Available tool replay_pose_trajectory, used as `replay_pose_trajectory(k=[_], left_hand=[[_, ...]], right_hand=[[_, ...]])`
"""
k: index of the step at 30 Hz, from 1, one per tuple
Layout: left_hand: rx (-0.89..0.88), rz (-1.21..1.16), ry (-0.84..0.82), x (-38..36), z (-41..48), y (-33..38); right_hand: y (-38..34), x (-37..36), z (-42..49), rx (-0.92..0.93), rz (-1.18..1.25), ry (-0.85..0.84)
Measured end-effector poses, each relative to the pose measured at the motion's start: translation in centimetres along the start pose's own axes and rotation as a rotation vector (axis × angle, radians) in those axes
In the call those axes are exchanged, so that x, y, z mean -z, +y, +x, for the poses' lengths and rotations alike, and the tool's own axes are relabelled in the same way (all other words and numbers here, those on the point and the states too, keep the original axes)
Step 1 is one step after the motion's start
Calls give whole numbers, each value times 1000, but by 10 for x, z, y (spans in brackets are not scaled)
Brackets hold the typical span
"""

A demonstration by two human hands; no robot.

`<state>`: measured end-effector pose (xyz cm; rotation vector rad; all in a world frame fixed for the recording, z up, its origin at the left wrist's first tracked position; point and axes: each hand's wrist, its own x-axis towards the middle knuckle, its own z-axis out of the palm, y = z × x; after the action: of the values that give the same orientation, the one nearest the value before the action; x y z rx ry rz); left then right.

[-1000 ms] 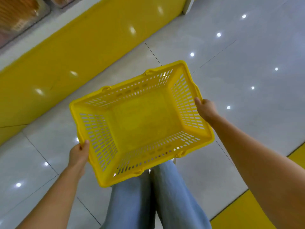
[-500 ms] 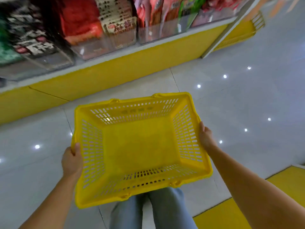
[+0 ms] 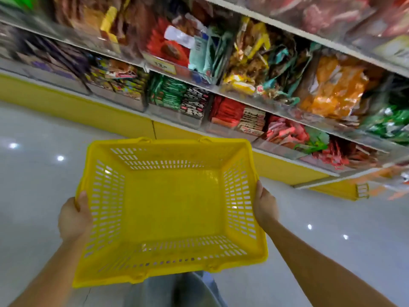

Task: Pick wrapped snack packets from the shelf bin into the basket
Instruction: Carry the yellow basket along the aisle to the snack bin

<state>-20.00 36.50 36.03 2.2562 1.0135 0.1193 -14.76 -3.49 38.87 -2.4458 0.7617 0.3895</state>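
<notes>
I hold a yellow slotted plastic basket (image 3: 170, 209) level in front of me, and nothing lies in it. My left hand (image 3: 74, 218) grips its left rim with the thumb hooked over the edge. On the opposite rim, my right hand (image 3: 264, 207) grips the same way. Beyond the basket, clear shelf bins (image 3: 228, 120) on the lowest shelf hold wrapped snack packets (image 3: 225, 111) in red, green and black. Both hands are well short of the bins.
Shelves (image 3: 261, 96) of bagged snacks rise above the bottom row, tilted and blurred in this view. A yellow base panel (image 3: 124, 122) runs under the shelving. Glossy white floor tiles (image 3: 39, 165) spread left and right. My jeans-clad legs (image 3: 177, 291) show below the basket.
The view has swung upward from floor to shelving, bringing several shelf rows of snack bins into sight. The basket stays gripped by both hands and looks more level.
</notes>
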Motion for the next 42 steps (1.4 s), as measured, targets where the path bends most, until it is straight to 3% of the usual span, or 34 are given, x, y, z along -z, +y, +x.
replay_pose_trajectory(k=[6,15,32,42], left_hand=[[222,-148,179,76,24,-56],[464,-250,388,218,122,-143],[633,-303,703,382,332,-226],[761,-407,823,475,425,-333]], right_hand=[[-120,-32,-25,230,-139,-52],[-337,-138,-95,548,-124,-114],[-712,-303,-167,981,-151,-177],[-870,-431,-268,1158,-203,-265]])
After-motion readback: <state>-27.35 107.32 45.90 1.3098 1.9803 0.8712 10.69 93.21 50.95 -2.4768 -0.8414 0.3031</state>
